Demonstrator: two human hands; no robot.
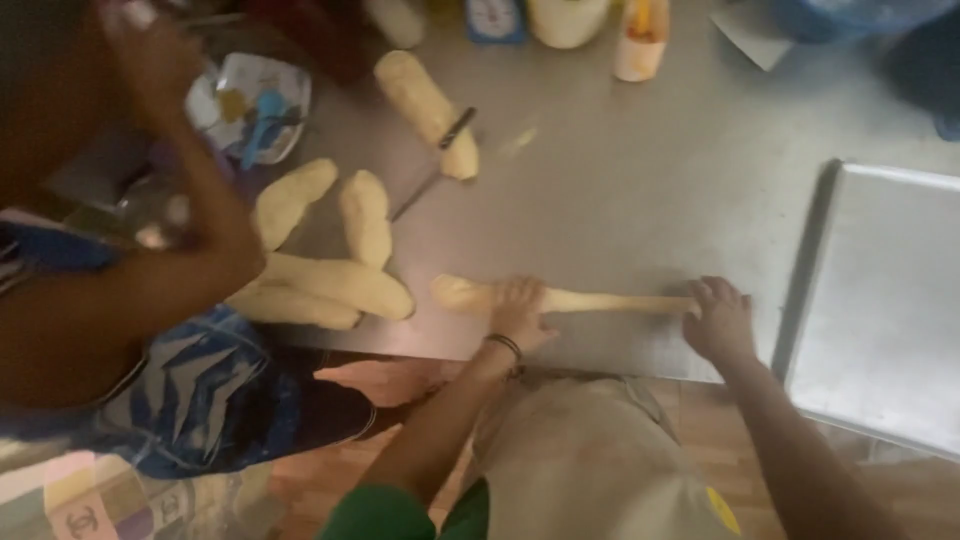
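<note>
Left hand (520,312) and right hand (718,320), palms flat, fingers spread, pressing dough rope (600,300) on counter (640,190); shaped loaves (330,285) parked at 9 o'clock

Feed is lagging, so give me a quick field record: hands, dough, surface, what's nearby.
left hand: palm down on the dough rope
right hand: pressing the rope's right end
surface: steel table
dough logs: piled at left; another log farther back by a knife
tray: at right
other person: arm at left

Dough rope (600,301) on table (640,190), tray (880,300) to its right
</note>
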